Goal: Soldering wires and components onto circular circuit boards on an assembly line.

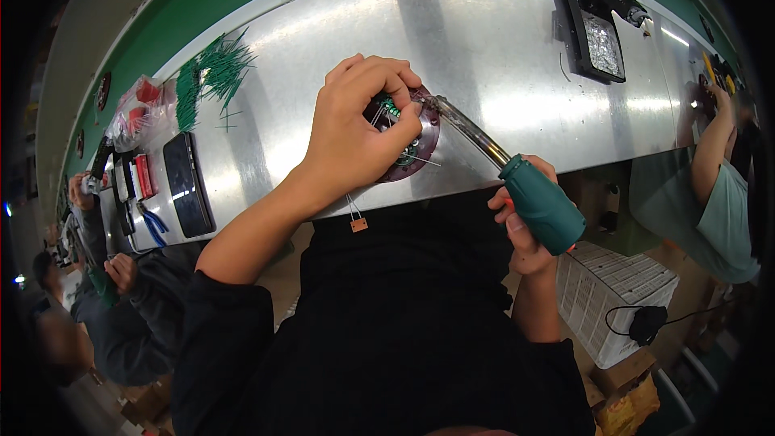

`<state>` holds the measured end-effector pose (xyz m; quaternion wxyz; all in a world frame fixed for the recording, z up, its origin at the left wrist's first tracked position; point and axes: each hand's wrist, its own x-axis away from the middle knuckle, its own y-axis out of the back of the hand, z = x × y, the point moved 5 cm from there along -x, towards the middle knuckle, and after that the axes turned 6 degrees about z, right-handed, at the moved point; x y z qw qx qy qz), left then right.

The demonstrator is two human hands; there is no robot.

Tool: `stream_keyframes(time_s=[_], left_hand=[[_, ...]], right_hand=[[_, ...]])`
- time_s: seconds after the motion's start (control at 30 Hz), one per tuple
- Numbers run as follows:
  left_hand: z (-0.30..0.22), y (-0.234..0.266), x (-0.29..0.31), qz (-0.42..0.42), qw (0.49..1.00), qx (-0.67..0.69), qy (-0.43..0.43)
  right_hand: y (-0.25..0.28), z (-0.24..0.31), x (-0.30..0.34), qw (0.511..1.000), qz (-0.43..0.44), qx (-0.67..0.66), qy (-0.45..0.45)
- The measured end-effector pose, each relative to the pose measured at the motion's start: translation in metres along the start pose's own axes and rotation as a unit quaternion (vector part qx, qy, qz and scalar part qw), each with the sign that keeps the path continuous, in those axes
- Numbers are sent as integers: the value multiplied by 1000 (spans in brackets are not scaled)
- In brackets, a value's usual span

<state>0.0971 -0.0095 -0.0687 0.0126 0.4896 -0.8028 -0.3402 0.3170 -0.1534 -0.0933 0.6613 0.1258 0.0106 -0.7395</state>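
Note:
My left hand [355, 117] curls over a round dark-red circuit board [430, 145] at the table's near edge, its fingers and thumb closed at the board's rim. Green parts and bare wire leads stand on the board; the palm hides its left portion. A small orange two-lead component [358, 225] hangs just beyond the table edge below my wrist; where its leads end is hidden. My right hand [529, 226] is wrapped around the green handle of a soldering iron [545, 203]. The iron's long metal shaft slants up-left, and its tip meets or nearly meets the board's upper-right rim beside my left fingertips.
Green wires [211, 73] lie in a pile at left, near a plastic bag [141, 117], a black phone [186, 186] and blue-handled pliers [152, 224]. A black soldering stand [593, 32] sits far right. Co-workers' arms [710, 153] show on both sides. A white crate [613, 295] stands below.

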Motion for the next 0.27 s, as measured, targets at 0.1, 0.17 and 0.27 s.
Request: stream_keyframes(time_s=[0.1, 0.17, 0.27], left_hand=[[1, 0, -1, 6, 1000, 10, 9], [2, 0, -1, 6, 1000, 7, 7], [2, 0, -1, 12, 1000, 5, 18]], right_hand=[[3, -3, 2, 999, -10, -31, -19], [4, -5, 3, 999, -5, -29, -17], [4, -7, 5, 999, -4, -25, -20]])
